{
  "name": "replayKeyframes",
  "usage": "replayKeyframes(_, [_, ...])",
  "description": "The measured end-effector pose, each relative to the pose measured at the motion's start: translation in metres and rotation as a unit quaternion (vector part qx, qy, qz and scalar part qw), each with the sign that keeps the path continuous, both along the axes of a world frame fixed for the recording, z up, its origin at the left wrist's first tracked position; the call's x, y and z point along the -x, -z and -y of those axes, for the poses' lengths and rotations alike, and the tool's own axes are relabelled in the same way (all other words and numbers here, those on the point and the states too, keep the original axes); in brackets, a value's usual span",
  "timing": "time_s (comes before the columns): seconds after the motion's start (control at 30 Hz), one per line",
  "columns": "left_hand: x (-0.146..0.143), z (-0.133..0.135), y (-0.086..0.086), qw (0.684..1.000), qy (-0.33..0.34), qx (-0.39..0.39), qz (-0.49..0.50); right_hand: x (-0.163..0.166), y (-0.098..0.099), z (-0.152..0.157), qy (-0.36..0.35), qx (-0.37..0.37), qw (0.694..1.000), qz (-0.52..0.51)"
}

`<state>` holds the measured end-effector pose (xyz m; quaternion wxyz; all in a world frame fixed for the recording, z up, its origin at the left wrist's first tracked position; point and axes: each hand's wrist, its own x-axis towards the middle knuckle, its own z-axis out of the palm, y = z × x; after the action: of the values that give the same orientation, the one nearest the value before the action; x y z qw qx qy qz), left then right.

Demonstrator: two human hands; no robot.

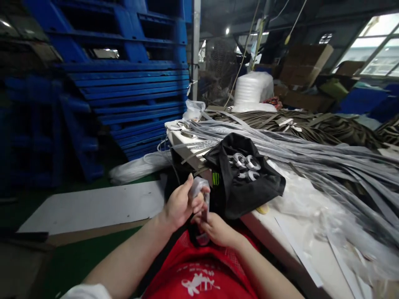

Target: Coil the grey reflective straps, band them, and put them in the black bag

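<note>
My left hand point(182, 203) is closed around a looped grey strap point(198, 186), thumb pointing up. Just below and to the right, my right hand point(216, 229) grips the same strap lower down, its fingers bent around it. Part of the strap hangs below my fingers in front of the red apron point(199, 274). An open black cloth bag point(240, 199) lies on the table edge beside my hands. Inside it sit several small whitish-grey rolled rings point(249, 162), whose material I cannot make out exactly.
A white table point(280, 232) runs along the right, with long grey straps point(299, 158), dark olive straps point(336, 128) and clear plastic film point(324, 220) on it. Blue pallets point(140, 87) stand stacked at the left. A white board point(99, 203) lies low beside me.
</note>
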<state>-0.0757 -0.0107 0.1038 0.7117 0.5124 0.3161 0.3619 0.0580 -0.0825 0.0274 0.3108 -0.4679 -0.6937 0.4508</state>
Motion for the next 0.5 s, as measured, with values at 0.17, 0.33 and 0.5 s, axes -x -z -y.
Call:
replayKeyframes(0.17, [0.017,-0.016,0.020,0.897,-0.067,-0.384,-0.209,-0.018,-0.028,0.010,-0.032,0.097,0.976,-0.191])
replayKeyframes(0.33, [0.017,-0.015,0.037,0.926,0.108,-0.219,-0.286,-0.068,-0.034,-0.019,0.137,-0.010,0.990,-0.034])
replayKeyframes(0.5, [0.016,-0.021,0.029,0.970,0.190,0.045,-0.146,-0.081,-0.009,-0.031,0.155,-0.047,0.985,0.065])
